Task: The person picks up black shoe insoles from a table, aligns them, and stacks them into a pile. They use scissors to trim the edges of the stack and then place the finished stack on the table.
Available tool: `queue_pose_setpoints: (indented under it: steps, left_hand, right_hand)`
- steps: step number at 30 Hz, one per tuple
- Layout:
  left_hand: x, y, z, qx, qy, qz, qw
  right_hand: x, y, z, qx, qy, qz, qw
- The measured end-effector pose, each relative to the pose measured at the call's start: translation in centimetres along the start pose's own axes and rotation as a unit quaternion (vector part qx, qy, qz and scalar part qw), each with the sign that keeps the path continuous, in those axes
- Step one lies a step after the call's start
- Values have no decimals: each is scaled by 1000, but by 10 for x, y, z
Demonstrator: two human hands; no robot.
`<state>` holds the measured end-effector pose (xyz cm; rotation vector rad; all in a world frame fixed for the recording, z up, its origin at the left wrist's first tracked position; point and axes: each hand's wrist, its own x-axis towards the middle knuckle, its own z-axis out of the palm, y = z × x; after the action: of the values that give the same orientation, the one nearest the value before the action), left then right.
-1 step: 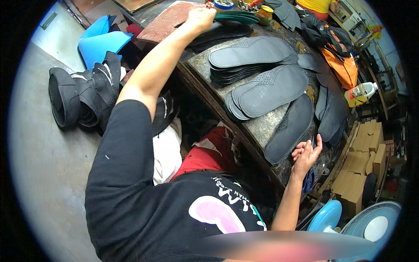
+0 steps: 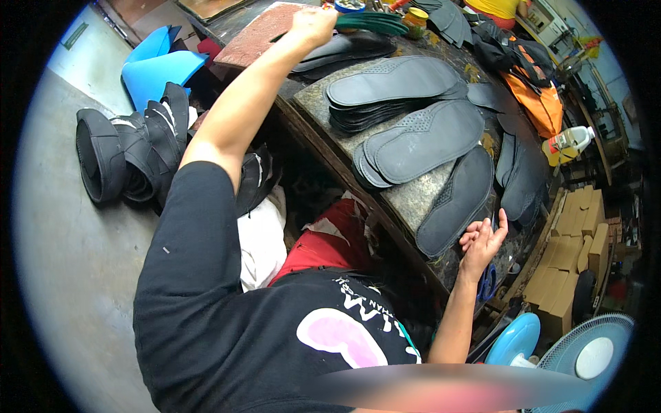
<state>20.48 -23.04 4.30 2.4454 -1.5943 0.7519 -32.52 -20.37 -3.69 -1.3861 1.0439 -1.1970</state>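
Note:
At the far end of the workbench (image 2: 420, 199), my left hand (image 2: 315, 26) is closed like a fist, next to dark green curved strips (image 2: 372, 23). What its fingers grip is hidden. Below it lie dark sole-shaped pieces (image 2: 351, 48). Nearer, a stack of black insoles (image 2: 392, 79) has perforated tops, and another small stack of insoles (image 2: 427, 141) overlaps it. My right hand (image 2: 485, 244) is held palm up, its index finger stretched and the others loosely bent, with nothing in it. It is beside a single insole (image 2: 458, 203) and below more black insoles (image 2: 523, 182).
Blue-handled scissors (image 2: 487, 282) lie near my right wrist. A reddish board (image 2: 258, 34) and a yellow-lidded jar (image 2: 416, 23) are at the far end. Black footwear parts (image 2: 131, 155) and blue sheets (image 2: 162, 65) are at left; a bottle (image 2: 570, 143), cartons (image 2: 558, 261) and a fan (image 2: 585, 358) at right.
My left hand has shifted slightly toward the upper left, and a small colourful item beside it shows less. My right hand and the insoles keep their places.

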Motion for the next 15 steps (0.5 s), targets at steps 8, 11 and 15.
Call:
queue_pose_setpoints:
  steps: [8,11,15]
  left_hand:
    - [-67,67,-175,-163,222,29,961]
    - [-100,113,-209,-193,153,81,966]
    - [-154,216,-214,-159,265,254,917]
  right_hand:
    - [-6,-14,5,-3,44,-53,998]
    - [-25,-48,14,50,-95,-114,988]
    - [-50,-90,30,294,-165,-62,939]
